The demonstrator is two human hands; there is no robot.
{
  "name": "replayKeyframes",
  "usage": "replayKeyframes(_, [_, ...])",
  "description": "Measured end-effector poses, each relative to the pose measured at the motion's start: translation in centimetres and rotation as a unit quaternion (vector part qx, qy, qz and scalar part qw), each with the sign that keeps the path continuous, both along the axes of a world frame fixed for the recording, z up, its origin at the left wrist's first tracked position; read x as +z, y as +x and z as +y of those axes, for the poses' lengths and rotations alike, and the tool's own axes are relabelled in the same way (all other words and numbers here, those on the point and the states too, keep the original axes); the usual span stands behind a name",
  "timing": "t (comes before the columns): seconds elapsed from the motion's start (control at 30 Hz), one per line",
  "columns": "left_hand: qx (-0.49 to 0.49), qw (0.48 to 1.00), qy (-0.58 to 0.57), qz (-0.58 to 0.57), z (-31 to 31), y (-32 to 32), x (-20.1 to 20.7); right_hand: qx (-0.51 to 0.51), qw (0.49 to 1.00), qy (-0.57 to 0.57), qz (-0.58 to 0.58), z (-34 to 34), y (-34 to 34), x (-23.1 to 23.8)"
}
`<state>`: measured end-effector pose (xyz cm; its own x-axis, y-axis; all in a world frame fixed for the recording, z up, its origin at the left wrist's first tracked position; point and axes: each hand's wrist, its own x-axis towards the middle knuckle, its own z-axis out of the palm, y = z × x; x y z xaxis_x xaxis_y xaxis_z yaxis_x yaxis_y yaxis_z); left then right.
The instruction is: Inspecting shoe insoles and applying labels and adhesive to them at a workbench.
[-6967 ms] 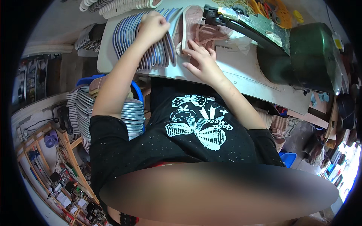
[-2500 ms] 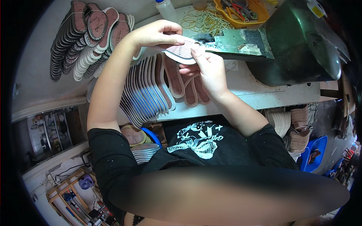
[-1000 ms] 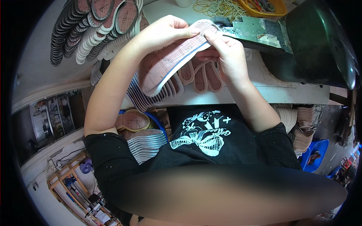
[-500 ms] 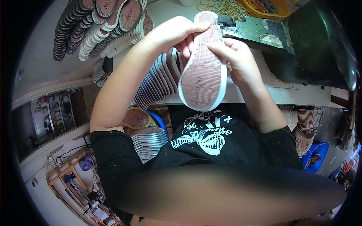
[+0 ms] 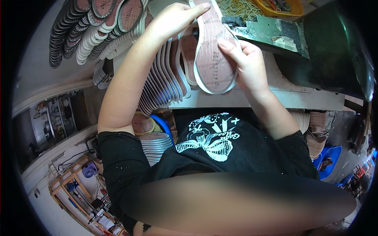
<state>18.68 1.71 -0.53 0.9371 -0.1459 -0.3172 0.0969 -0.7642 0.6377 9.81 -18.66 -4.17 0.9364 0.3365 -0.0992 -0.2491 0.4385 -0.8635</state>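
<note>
Both hands grip one brown shoe sole (image 5: pixel 212 55) with a white rim, held above the worktop (image 5: pixel 283 98): the left hand (image 5: pixel 175 17) pinches its far end at 12 o'clock, the right hand (image 5: pixel 246 65) clasps its 3 o'clock edge. Fanned soles (image 5: pixel 165 78) lie just beside, at 9 o'clock

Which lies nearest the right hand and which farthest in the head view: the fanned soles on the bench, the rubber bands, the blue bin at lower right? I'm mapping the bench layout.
1. Fanned soles: on the bench just left of the right hand.
2. Rubber bands: a heap at the bench's back, above the hand.
3. Blue bin: below the bench, far lower right.
</note>
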Motion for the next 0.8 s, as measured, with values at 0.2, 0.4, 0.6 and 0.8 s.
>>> replayKeyframes(0.2, [0.011,0.935,-0.342,0.087,-2.1,-4.0,0.8,-0.035,0.999,0.01,0.016,0.1,0.3,-0.2])
replayKeyframes(0.4, [0.043,0.932,-0.351,0.082,-2.3,-4.0,0.5,0.039,0.998,0.025,0.048,-1.0,-0.9,-0.2])
replayKeyframes(0.6, [0.053,0.949,-0.304,0.062,-2.0,-3.1,1.1,0.122,0.989,-0.051,0.072,-1.2,-2.9,-0.6])
replayKeyframes(0.8, [0.008,0.978,-0.208,-0.026,-1.9,-0.8,3.3,0.061,0.995,0.023,0.071,0.3,-2.1,0.0])
